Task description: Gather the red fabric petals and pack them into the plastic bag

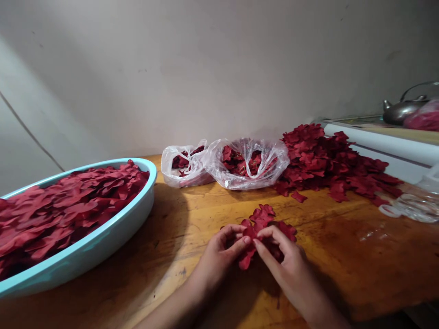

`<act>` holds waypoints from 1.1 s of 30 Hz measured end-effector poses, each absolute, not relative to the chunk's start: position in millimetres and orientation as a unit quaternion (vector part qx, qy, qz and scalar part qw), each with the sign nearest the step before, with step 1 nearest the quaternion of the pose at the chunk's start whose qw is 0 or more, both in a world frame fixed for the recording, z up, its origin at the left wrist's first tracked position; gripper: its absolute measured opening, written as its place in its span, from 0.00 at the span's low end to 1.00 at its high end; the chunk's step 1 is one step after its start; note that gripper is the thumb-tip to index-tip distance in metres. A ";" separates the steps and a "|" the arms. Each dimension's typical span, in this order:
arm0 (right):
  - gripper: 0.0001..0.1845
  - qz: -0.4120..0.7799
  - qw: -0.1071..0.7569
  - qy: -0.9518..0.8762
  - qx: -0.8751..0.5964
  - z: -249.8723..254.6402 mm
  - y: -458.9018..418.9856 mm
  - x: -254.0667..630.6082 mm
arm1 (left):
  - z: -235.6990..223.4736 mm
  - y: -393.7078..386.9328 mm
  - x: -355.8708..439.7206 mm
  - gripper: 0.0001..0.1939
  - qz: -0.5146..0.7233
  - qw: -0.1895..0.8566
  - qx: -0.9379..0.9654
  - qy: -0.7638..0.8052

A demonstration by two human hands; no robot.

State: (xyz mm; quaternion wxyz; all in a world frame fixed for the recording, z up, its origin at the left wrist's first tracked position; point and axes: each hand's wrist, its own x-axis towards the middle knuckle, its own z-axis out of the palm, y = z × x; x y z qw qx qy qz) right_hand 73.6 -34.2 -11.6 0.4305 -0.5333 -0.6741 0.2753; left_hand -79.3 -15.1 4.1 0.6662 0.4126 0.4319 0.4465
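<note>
A dark red fabric petal piece [251,234] with rounded lobes is pinched between both hands above the wooden table. My left hand [228,242] is closed, its thumb and fingertips gripping the piece's left side. From the right, my right hand [279,249] pinches the same piece near its middle. More red petal pieces [262,214] lie just beyond and beneath the hands, partly covered by the fingers. Whether the held piece is joined to those around it, I cannot tell.
A light blue basin [152,183] full of red petals stands at left. Two clear plastic bags [236,183] [185,180] hold red pieces at the back. A loose petal heap [318,160] lies back right, near a crumpled clear bag [416,205]. A metal kettle [399,112] sits far right.
</note>
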 end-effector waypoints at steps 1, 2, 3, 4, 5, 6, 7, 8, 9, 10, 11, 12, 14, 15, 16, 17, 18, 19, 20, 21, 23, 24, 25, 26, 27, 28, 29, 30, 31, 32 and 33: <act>0.07 0.270 0.447 -0.661 -0.538 -11.7 -33.4 74.7 | 1.8 -14.1 -79.9 0.21 0.438 0.677 0.416 0.420; 0.08 0.263 0.459 -0.652 -0.544 -11.7 -32.7 75.7 | -0.6 -12.8 -80.5 0.24 0.430 0.688 0.417 0.410; 0.08 0.250 0.467 -0.645 -0.551 -12.0 -31.9 76.6 | -2.9 -11.5 -81.2 0.25 0.422 0.697 0.416 0.404; 0.08 0.231 0.473 -0.641 -0.558 -12.7 -31.0 77.4 | -4.6 -10.3 -81.8 0.25 0.414 0.704 0.412 0.403; 0.07 0.209 0.478 -0.639 -0.566 -13.9 -30.0 78.1 | -5.7 -9.3 -82.4 0.24 0.409 0.710 0.403 0.407; 0.07 0.184 0.485 -0.637 -0.571 -15.5 -28.9 78.5 | -5.8 -8.7 -82.8 0.22 0.405 0.714 0.395 0.412; 0.08 0.156 0.493 -0.636 -0.572 -17.2 -27.6 78.7 | -5.1 -8.5 -83.1 0.20 0.404 0.713 0.391 0.418; 0.10 0.128 0.504 -0.637 -0.570 -18.8 -26.5 78.7 | -3.5 -8.8 -83.2 0.17 0.406 0.707 0.393 0.426; 0.11 0.100 0.514 -0.639 -0.563 -19.8 -25.6 78.5 | -1.6 -9.4 -83.3 0.16 0.410 0.695 0.401 0.433; 0.12 0.076 0.520 -0.644 -0.555 -19.9 -25.3 78.1 | 0.6 -10.4 -83.3 0.15 0.415 0.681 0.412 0.442; 0.12 0.058 0.524 -0.652 -0.545 -18.9 -25.8 77.5 | 2.4 -11.5 -83.2 0.15 0.417 0.666 0.424 0.450; 0.12 0.051 0.523 -0.664 -0.533 -16.9 -27.1 76.7 | 3.8 -12.7 -83.2 0.16 0.418 0.653 0.435 0.458; 0.11 0.077 0.497 -0.695 -0.514 -10.5 -31.8 74.9 | 4.6 -14.7 -83.0 0.18 0.413 0.633 0.455 0.471; 0.10 0.108 0.471 -0.715 -0.505 -7.0 -34.6 74.0 | 4.1 -15.4 -82.9 0.19 0.410 0.622 0.468 0.476; 0.09 0.139 0.444 -0.731 -0.500 -4.1 -37.2 73.1 | 3.3 -16.0 -82.7 0.20 0.407 0.609 0.483 0.479; 0.08 0.168 0.418 -0.741 -0.498 -2.0 -39.5 72.2 | 2.4 -16.3 -82.5 0.20 0.408 0.596 0.499 0.480; 0.08 0.194 0.397 -0.745 -0.499 -1.1 -41.0 71.6 | 1.5 -16.4 -82.2 0.20 0.408 0.586 0.512 0.477; 0.07 0.212 0.384 -0.745 -0.503 -1.3 -41.9 71.0 | 0.7 -16.4 -81.8 0.21 0.409 0.582 0.520 0.473; 0.07 0.225 0.380 -0.740 -0.508 -2.6 -42.1 70.6 | 0.0 -16.3 -81.3 0.21 0.410 0.584 0.522 0.466; 0.07 0.236 0.379 -0.732 -0.514 -4.6 -41.6 70.3 | -0.4 -16.2 -80.8 0.22 0.410 0.593 0.518 0.460; 0.08 0.261 0.382 -0.720 -0.518 -9.7 -39.5 70.0 | -0.8 -15.9 -79.8 0.24 0.408 0.619 0.497 0.451; 0.09 0.276 0.383 -0.715 -0.516 -12.3 -38.0 69.9 | -0.6 -15.7 -79.3 0.26 0.407 0.630 0.487 0.448; 0.09 0.291 0.385 -0.710 -0.512 -14.7 -36.4 70.1 | 0.0 -15.7 -78.9 0.26 0.407 0.637 0.480 0.446; 0.09 0.303 0.389 -0.706 -0.508 -16.9 -34.8 70.5 | 0.9 -15.8 -78.5 0.26 0.407 0.638 0.478 0.445; 0.08 0.309 0.397 -0.700 -0.506 -18.8 -33.2 71.3 | 2.2 -16.0 -78.1 0.25 0.406 0.635 0.483 0.446; 0.07 0.309 0.407 -0.693 -0.509 -20.5 -31.7 72.4 | 3.8 -16.2 -77.7 0.23 0.406 0.631 0.487 0.446; 0.07 0.302 0.418 -0.684 -0.516 -21.8 -30.4 73.9 | 5.5 -16.4 -77.4 0.22 0.409 0.630 0.489 0.443; 0.07 0.290 0.432 -0.672 -0.527 -22.8 -29.4 75.5 | 7.1 -16.6 -77.2 0.21 0.414 0.632 0.487 0.438; 0.08 0.276 0.446 -0.660 -0.538 -23.4 -28.8 77.0 | 8.3 -16.6 -77.2 0.20 0.419 0.636 0.483 0.432; 0.09 0.262 0.457 -0.651 -0.547 -23.4 -28.7 78.4 | 8.8 -16.3 -77.4 0.20 0.423 0.640 0.479 0.426; 0.10 0.247 0.465 -0.647 -0.552 -22.8 -29.1 79.2 | 8.5 -15.8 -78.0 0.20 0.424 0.642 0.477 0.424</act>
